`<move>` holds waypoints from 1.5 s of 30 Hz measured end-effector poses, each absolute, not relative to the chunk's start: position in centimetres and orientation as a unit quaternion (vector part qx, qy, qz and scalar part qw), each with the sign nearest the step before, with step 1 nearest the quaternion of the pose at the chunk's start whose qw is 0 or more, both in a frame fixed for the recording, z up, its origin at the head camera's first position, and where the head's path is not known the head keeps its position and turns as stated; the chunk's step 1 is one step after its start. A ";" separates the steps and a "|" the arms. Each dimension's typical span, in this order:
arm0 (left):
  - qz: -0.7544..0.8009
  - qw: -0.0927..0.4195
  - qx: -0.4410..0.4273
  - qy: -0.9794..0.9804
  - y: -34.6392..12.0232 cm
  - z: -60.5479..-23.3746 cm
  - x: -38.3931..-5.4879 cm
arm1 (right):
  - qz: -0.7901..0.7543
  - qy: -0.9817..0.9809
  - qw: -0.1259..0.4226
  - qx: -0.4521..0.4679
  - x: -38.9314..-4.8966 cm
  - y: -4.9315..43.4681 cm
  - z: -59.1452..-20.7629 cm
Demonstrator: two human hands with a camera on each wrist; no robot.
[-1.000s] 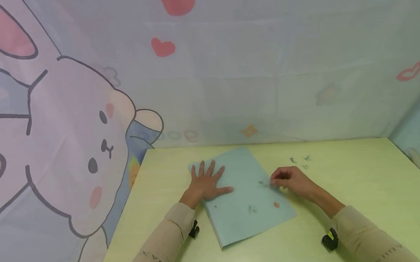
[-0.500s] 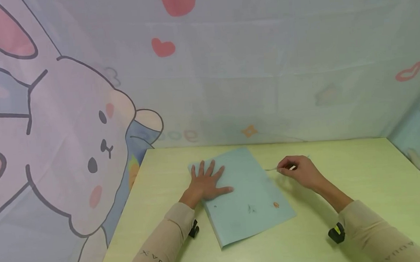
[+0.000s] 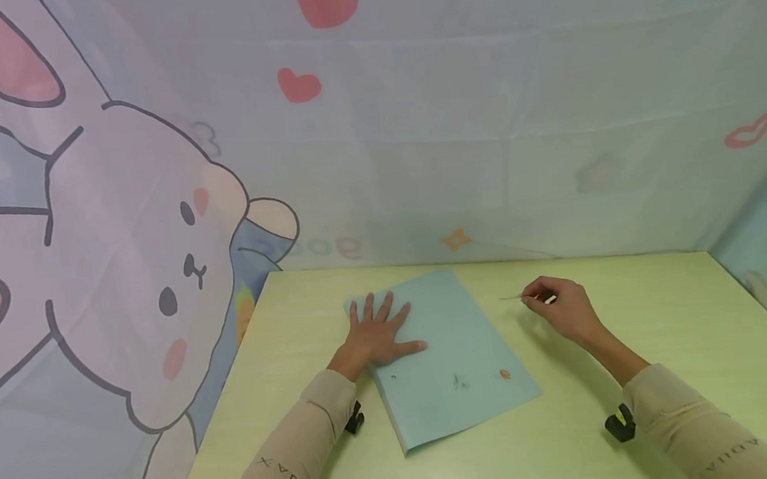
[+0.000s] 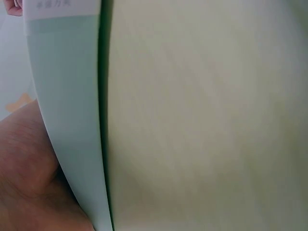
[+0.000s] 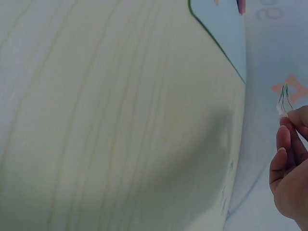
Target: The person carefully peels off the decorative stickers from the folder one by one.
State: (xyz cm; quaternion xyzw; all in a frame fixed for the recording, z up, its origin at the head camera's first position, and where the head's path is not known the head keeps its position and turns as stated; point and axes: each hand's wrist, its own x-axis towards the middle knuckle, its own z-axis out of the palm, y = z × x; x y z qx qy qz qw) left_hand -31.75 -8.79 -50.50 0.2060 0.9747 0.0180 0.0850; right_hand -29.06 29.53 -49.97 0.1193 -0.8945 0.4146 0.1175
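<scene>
My left hand [image 3: 377,338] lies flat with spread fingers on a pale blue folder [image 3: 449,413], pressing its upper left part. In the left wrist view the edge of that hand shows beside the folder's spine [image 4: 67,86]. Off the folder's right side, above the table, my right hand [image 3: 560,309] pinches a small clear sticker [image 5: 285,98] printed with thin green stems between thumb and fingertips. The sticker points left and touches nothing else. On the folder's cover are a small orange mark [image 3: 505,374] and a dark sprig-like mark [image 3: 459,381].
Several small loose pieces [image 5: 231,166] lie on the yellow-green table [image 3: 686,367] near its far edge, hidden behind the right hand in the head view. A printed cloth [image 3: 418,155] with a rabbit and hearts hangs behind the table.
My right hand has lifted the sticker off the folder's right side and moved it right and farther back, over the table. My left hand and the folder have stayed in place.
</scene>
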 end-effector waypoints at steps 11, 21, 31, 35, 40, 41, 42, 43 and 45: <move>0.015 0.087 0.209 0.974 -8.9 -50.2 -31.5 | 0.395 -0.907 0.107 0.099 -29.4 30.3 -51.5; 0.012 0.087 0.208 0.974 -8.8 -50.0 -31.4 | 0.360 -0.918 0.115 0.119 -29.9 30.7 -52.7; 0.015 0.090 0.206 0.974 -8.8 -50.3 -31.6 | 0.332 -0.929 0.099 0.133 -29.7 31.1 -52.7; 0.013 0.086 0.207 0.975 -9.0 -50.6 -31.7 | 0.331 -0.929 0.091 0.137 -29.8 31.2 -52.8; 0.014 0.084 0.206 0.975 -8.9 -50.7 -31.9 | 0.338 -0.927 0.094 0.134 -30.1 31.4 -53.2; 0.014 0.084 0.205 0.975 -8.9 -50.6 -31.9 | 0.340 -0.926 0.096 0.133 -30.1 31.5 -53.2; 0.014 0.083 0.205 0.975 -8.9 -50.6 -31.9 | 0.342 -0.926 0.096 0.131 -30.1 31.5 -53.3; 0.014 0.083 0.205 0.975 -8.9 -50.7 -31.9 | 0.343 -0.925 0.098 0.130 -30.1 31.5 -53.4; 0.013 0.082 0.204 0.975 -8.9 -50.7 -31.9 | 0.346 -0.924 0.099 0.127 -30.1 31.6 -53.4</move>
